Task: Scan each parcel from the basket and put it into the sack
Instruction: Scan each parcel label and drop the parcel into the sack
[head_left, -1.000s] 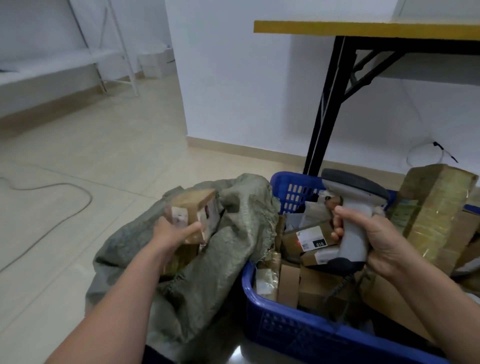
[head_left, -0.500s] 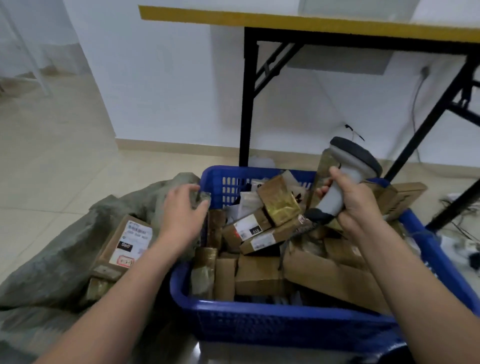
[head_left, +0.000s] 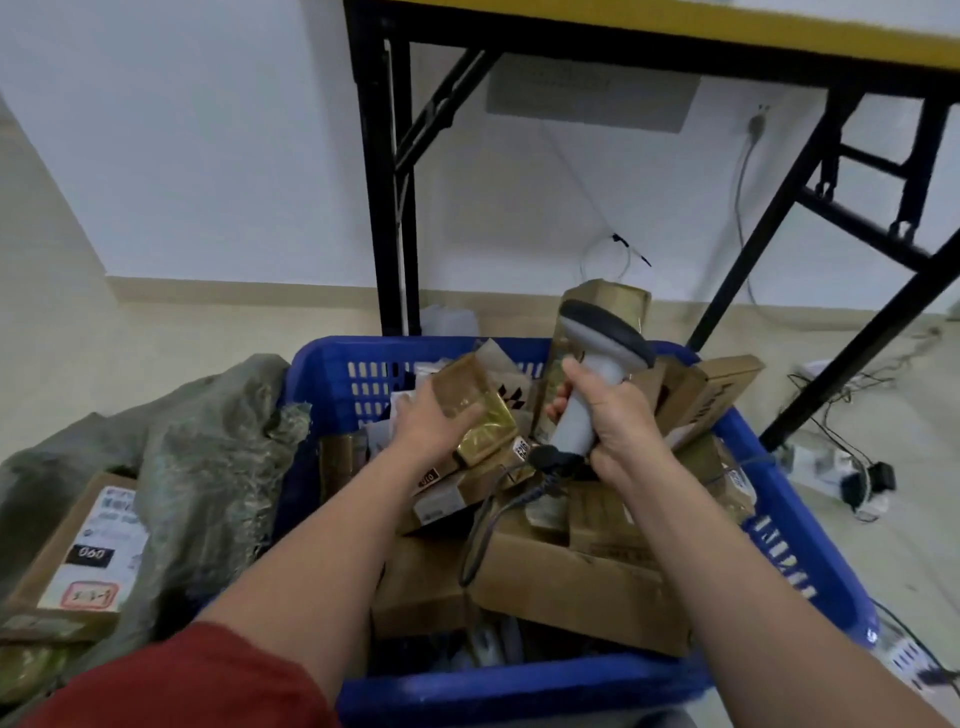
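Observation:
A blue plastic basket in front of me is heaped with several brown cardboard parcels. My left hand reaches into it and grips a small tape-wrapped parcel on top of the pile. My right hand holds a grey handheld scanner upright above the basket, its cable hanging down over the boxes. A grey-green sack lies slumped at the basket's left side. A labelled parcel sits in its mouth.
A black-framed table with a yellow top stands right behind the basket, its legs close to the rim. Cables and a power strip lie on the tiled floor at the right. White wall behind.
My left hand let go of the earlier parcel at the sack, moved right into the basket, and now grips another parcel. The view swung right toward the basket; the scanner stayed raised.

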